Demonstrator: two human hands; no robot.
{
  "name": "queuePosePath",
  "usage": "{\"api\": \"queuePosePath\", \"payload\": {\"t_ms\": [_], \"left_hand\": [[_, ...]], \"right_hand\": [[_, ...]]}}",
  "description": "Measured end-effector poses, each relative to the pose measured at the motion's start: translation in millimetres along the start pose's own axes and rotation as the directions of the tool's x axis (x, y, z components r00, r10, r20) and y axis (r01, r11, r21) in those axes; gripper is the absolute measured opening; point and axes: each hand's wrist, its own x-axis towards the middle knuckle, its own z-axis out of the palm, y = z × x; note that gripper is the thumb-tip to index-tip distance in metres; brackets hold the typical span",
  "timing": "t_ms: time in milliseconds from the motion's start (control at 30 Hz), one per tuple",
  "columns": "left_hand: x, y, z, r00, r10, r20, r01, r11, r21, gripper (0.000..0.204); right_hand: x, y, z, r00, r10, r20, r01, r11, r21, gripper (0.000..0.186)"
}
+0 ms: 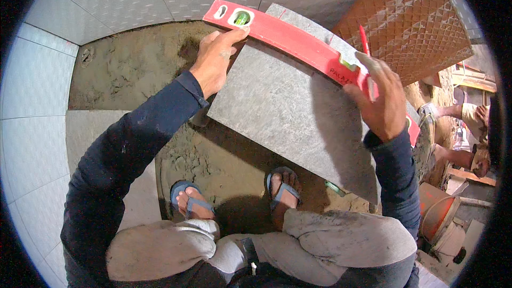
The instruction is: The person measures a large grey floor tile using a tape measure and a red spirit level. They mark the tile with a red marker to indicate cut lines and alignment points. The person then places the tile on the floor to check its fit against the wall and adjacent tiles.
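A long red spirit level [288, 34] lies slantwise across a grey stone-look tile [266, 96], its green vial near the left end. My left hand [216, 58] is closed on the level's near edge by that vial, next to the tile's left corner. Farther right, my right hand [383, 98] spans the level, thumb on the near side and fingers on the far side. A red pencil [364, 40] sticks up from between its fingers, tip pointing away from me. Short red marks show on the tile beyond the level.
Wet mortar [122, 69] spreads at left, beside a laid floor tile [133, 192] and white wall tiles [37, 85]. A brown tile, ridged back showing [410, 21], leans at upper right. Another person's hand [481, 165], legs and a bucket [437, 213] are at right.
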Motion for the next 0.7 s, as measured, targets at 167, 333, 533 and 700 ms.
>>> {"api": "queuePosePath", "payload": {"t_ms": [167,333,533,700], "left_hand": [[-18,21,16,0.998,0.032,-0.059,-0.028,0.998,0.065,0.036],[-44,98,43,0.825,0.564,-0.01,-0.564,0.824,-0.048,0.036],[-123,185,62,0.713,0.661,0.231,-0.557,0.736,-0.385,0.054],[-142,218,80,0.602,0.792,-0.103,-0.797,0.588,-0.136,0.06]], "right_hand": [[-2,10,7,0.992,0.075,0.097,-0.085,0.99,0.108,0.063],[14,-13,-56,0.992,0.009,-0.123,0.033,0.943,0.331,0.057],[60,-83,-105,0.987,0.151,-0.053,-0.048,0.592,0.804,0.061],[89,-97,-111,0.846,-0.224,-0.484,0.513,0.591,0.622,0.054]]}}
